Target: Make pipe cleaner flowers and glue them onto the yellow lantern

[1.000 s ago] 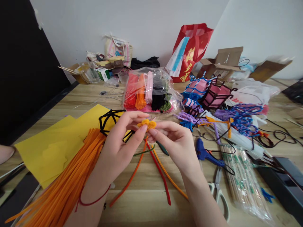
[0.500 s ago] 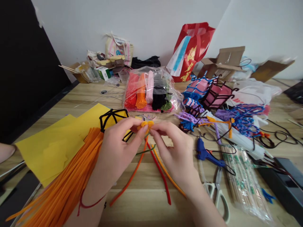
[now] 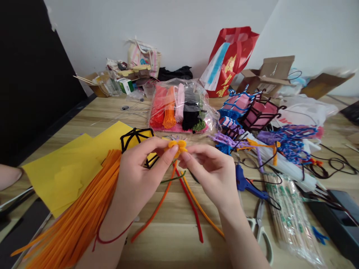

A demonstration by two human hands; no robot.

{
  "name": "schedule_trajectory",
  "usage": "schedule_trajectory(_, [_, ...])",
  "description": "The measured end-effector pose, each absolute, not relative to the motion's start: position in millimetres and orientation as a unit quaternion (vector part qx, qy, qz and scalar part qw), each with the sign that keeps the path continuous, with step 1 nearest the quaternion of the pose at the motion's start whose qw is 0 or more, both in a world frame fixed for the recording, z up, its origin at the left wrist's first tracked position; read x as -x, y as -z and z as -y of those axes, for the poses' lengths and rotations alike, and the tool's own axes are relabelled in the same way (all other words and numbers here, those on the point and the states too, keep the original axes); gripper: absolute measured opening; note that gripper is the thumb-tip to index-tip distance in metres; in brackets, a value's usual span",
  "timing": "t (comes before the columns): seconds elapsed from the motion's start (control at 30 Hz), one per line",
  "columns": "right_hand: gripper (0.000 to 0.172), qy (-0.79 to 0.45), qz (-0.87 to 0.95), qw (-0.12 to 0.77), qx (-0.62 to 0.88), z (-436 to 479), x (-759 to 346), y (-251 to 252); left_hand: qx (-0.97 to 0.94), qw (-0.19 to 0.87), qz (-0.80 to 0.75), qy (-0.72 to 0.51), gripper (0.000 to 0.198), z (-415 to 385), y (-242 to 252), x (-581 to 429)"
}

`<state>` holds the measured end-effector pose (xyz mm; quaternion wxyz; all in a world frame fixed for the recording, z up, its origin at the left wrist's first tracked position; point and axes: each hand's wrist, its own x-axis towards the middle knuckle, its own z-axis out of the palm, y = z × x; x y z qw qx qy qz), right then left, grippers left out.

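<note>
Between my fingertips is a small yellow-orange pipe cleaner flower (image 3: 177, 145) with looped petals. My left hand (image 3: 143, 166) pinches it from the left, thumb on its front. From the right, my right hand (image 3: 209, 170) closes thumb and fingers on its edge; the fingers partly hide it. Below the hands, an orange pipe cleaner (image 3: 157, 212), a red pipe cleaner (image 3: 193, 207) and a yellow pipe cleaner (image 3: 202, 207) lie on the table. A short green pipe cleaner (image 3: 177, 177) crosses them. Behind my left hand is a black-edged yellow frame (image 3: 134, 138).
Left lie a bundle of orange pipe cleaners (image 3: 84, 220) and yellow sheets (image 3: 63, 175). A plastic bag of pipe cleaners (image 3: 179, 108) sits behind. Right are a blue glue gun (image 3: 249, 183), scissors (image 3: 262, 231), wrapped sticks (image 3: 291, 216) and pink lanterns (image 3: 259, 114). Another person's arm (image 3: 8, 176) shows far left.
The fingers have shifted on the yellow-orange flower, and more of its loops show now. My right hand has turned slightly and moved a little right. The loose pipe cleaners remain in place.
</note>
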<state>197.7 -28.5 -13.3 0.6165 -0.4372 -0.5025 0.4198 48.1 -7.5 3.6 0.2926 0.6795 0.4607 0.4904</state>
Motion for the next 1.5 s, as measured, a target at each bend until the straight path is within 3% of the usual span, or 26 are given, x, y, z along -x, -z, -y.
schedule_trajectory(0.17, [0.010,-0.194,0.645,0.580,0.457,31,-197,19,-0.708,0.209,-0.467,-0.486,0.012,9,3,-53])
schedule_trajectory(0.3, [0.015,-0.035,0.715,0.555,0.423,28,-195,28,-0.686,0.227,-0.482,-0.495,0.012,6,5,-53])
schedule_trajectory(0.37, [0.013,-0.079,0.699,0.570,0.424,25,-193,29,-0.670,0.264,-0.479,-0.503,0.011,4,4,-50])
schedule_trajectory(0.47, [0.006,-0.272,0.605,0.599,0.448,23,-192,24,-0.656,0.329,-0.470,-0.490,0.013,0,-1,-45])
schedule_trajectory(0.6, [0.017,-0.468,0.480,0.598,0.439,22,-195,16,-0.646,0.385,-0.445,-0.486,0.016,-3,-4,-41])
schedule_trajectory(0.77, [0.032,-0.668,0.389,0.535,0.342,19,-201,12,-0.658,0.359,-0.444,-0.491,0.014,-2,-4,-42])
schedule_trajectory(0.9, [0.029,-0.777,0.310,0.468,0.286,14,-204,13,-0.688,0.328,-0.429,-0.485,0.012,1,-5,-42])
schedule_trajectory(1.13, [0.032,-0.720,0.351,0.498,0.332,15,-202,14,-0.708,0.263,-0.426,-0.498,0.011,0,-4,-40])
schedule_trajectory(1.37, [0.028,-0.542,0.459,0.575,0.405,23,-197,13,-0.690,0.358,-0.398,-0.487,0.037,0,-5,-37])
schedule_trajectory(1.5, [0.024,-0.500,0.483,0.580,0.424,25,-196,13,-0.710,0.338,-0.388,-0.480,0.015,0,-4,-39])
